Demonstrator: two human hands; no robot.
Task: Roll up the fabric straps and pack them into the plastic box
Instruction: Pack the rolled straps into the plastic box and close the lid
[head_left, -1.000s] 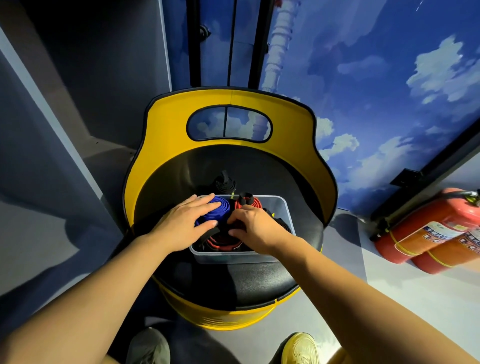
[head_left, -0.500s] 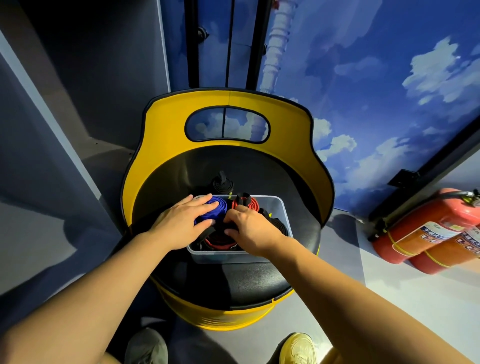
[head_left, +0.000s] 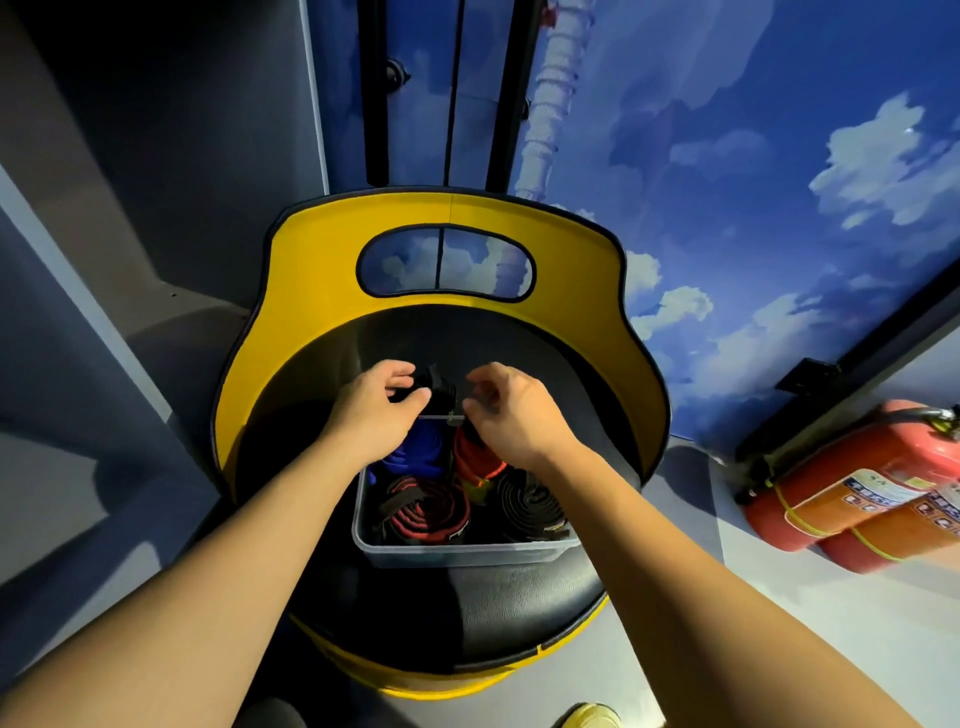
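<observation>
While left hand (head_left: 375, 410) grips black strap (head_left: 435, 387) | beyond plastic box (head_left: 467, 553)

Both hands (head_left: 374, 415) (head_left: 511, 415) grip black strap (head_left: 434, 387) beyond box (head_left: 467, 553).

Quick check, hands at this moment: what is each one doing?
Left hand: fingers curled, gripping the black strap beyond the plastic box.
Right hand: fingers curled near that strap; whether it holds anything cannot be told.

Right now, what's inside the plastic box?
The plastic box holds rolled straps: a blue roll, an orange-red roll, a red-and-black roll and a black roll. The hands cover the far end.
</observation>
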